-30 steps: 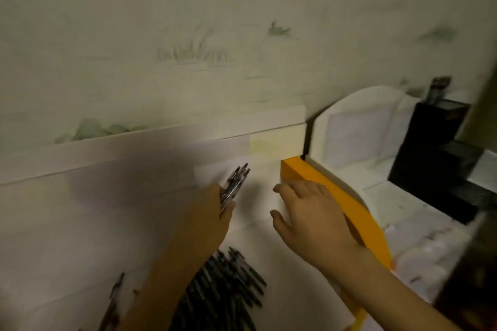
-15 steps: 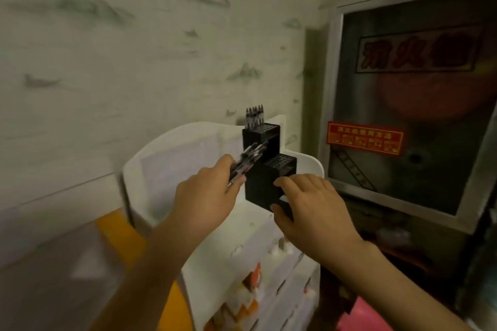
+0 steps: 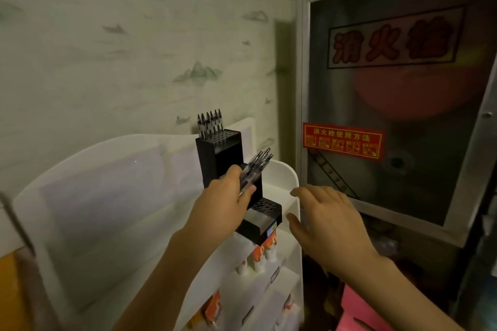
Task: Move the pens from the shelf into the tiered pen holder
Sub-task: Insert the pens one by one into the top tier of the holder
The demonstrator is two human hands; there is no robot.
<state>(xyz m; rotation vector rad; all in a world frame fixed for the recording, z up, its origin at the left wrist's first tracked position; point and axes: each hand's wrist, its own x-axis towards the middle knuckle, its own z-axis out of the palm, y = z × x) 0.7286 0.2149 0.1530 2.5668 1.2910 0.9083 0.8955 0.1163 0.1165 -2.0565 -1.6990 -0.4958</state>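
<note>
A black tiered pen holder (image 3: 219, 153) with perforated tops stands on the top of a white display rack (image 3: 285, 177). Several pens (image 3: 211, 121) stand upright in its highest tier. My left hand (image 3: 223, 207) grips a bundle of pens (image 3: 255, 168), tips pointing up and right, in front of the holder's middle tier. My right hand (image 3: 325, 217) hovers with fingers spread just right of the lowest tier (image 3: 265, 213), touching nothing.
The white rack's lower tiers hold small white and orange bottles (image 3: 259, 255). A metal-framed fire hydrant cabinet (image 3: 398, 83) with a red label fills the right. Patterned wallpaper is behind. A pink object (image 3: 357, 309) lies low on the right.
The view swung from the shelf with the pen pile to the rack. My left hand carried the pen bundle up to the holder; my right hand moved off the holder to its right.
</note>
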